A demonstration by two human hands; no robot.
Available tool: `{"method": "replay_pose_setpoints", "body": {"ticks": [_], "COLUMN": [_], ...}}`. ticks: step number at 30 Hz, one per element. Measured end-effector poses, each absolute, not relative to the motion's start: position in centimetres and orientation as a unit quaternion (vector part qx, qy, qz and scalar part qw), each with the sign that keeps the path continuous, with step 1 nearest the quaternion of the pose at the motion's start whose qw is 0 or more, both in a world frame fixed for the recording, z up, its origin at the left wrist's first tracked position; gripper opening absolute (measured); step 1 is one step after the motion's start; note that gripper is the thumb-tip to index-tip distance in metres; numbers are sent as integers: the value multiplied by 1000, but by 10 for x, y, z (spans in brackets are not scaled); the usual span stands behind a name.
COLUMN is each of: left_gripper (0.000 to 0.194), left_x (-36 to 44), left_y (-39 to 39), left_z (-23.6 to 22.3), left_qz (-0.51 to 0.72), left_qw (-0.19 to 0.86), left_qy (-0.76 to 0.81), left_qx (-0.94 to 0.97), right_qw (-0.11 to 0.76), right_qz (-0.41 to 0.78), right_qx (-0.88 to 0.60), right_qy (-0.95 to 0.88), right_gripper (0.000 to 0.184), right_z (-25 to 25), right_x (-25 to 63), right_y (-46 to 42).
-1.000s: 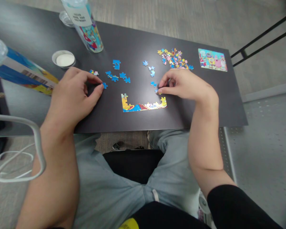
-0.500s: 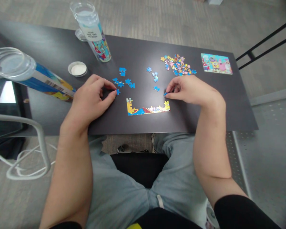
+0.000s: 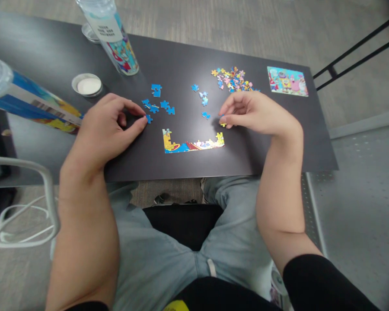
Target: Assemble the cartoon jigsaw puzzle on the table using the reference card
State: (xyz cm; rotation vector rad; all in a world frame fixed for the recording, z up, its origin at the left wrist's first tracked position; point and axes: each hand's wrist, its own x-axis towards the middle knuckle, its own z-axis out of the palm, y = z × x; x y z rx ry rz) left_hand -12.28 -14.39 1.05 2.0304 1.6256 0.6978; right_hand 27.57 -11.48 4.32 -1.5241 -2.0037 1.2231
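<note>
My left hand [image 3: 112, 127] is closed, thumb and forefinger pinching a blue puzzle piece [image 3: 149, 119] at the tabletop. My right hand [image 3: 249, 110] holds a small yellow and blue puzzle piece [image 3: 223, 125] between thumb and fingertips. Below and between the hands lies a joined puzzle edge [image 3: 194, 147], a bottom row with both corners turned up. Several blue pieces [image 3: 154, 108] lie just beyond my left fingertips, with a joined blue pair [image 3: 156, 90] above them. Near my right hand are a blue piece [image 3: 206, 115] and some light-blue pieces [image 3: 204, 99].
A heap of mixed pieces [image 3: 233, 80] lies beyond my right hand, beside a picture card [image 3: 288, 81]. On the left stand a clear-topped tube [image 3: 116, 43] and a larger tube [image 3: 35, 99], with a round lid [image 3: 87, 84] between them. The dark table [image 3: 132, 166] ends near my lap.
The head view swung left and back. My left hand slid slightly right with the blue piece. My right hand moved a little right, and its piece now shows yellow.
</note>
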Motion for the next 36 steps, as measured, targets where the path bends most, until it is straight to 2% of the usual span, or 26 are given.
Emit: {"method": "replay_pose_setpoints", "body": {"ticks": [10, 19, 23, 28, 31, 36], "left_gripper": [18, 19, 19, 20, 18, 20], "left_x": [-123, -123, -124, -127, -126, -122], "left_y": [-144, -144, -143, -141, -141, -144], "left_z": [12, 12, 10, 3, 2, 5], "left_qz": [240, 236, 243, 253, 255, 252], "left_qw": [222, 219, 221, 198, 203, 217], "left_qy": [599, 601, 595, 586, 588, 592], "left_qx": [731, 731, 734, 744, 740, 734], "right_qw": [150, 127, 135, 191, 221, 279], "right_qz": [477, 453, 437, 443, 406, 255], "right_qx": [-521, -528, -527, -513, -524, -565], "right_qy": [-692, -707, -716, -710, -716, -733], "right_gripper": [53, 38, 44, 54, 49, 34], "right_z": [40, 35, 30, 20, 22, 30], "right_x": [272, 273, 276, 282, 281, 259], "right_y": [-113, -112, -109, -106, -105, -97]}}
